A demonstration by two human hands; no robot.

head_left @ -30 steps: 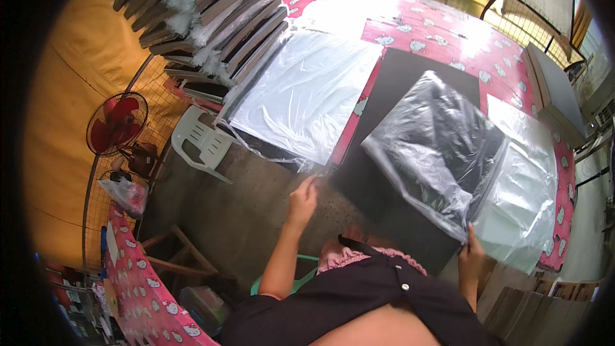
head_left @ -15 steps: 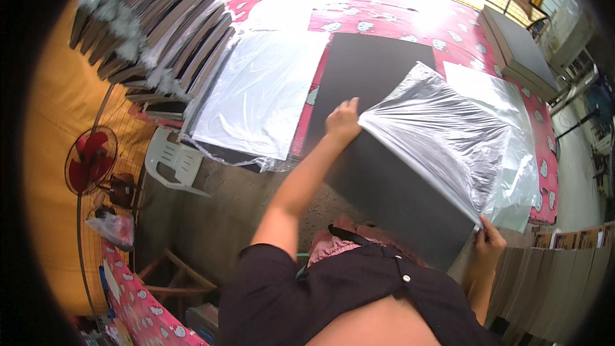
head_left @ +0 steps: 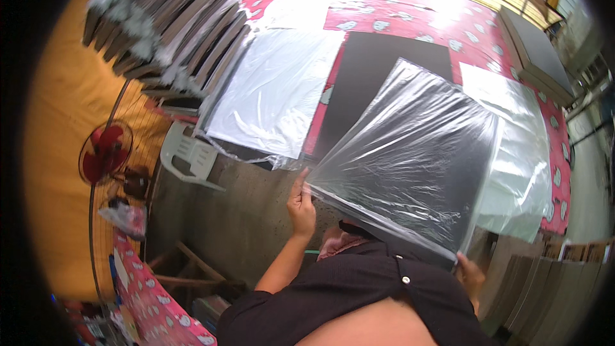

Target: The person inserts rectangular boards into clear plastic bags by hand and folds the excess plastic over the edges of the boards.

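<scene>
Left hand: open floor ran between it and the white chair.
Between hands: stretched clear film barred the way to the black board beneath.
Upper left: stacked boards rose beside the white sheet, blocking sideways reach.
Far side: bare pink tabletop left room.
Right hand: upright panels stood near, narrowing passage.

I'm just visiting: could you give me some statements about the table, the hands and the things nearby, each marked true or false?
1. The left hand holds a corner of the clear plastic. True.
2. Only one hand touches it. False: the right hand holds another corner.
3. A dark board lies partly under it. True.
4. The table cover is plain blue. False: pink and patterned.
5. The fan has red blades. True.
</scene>
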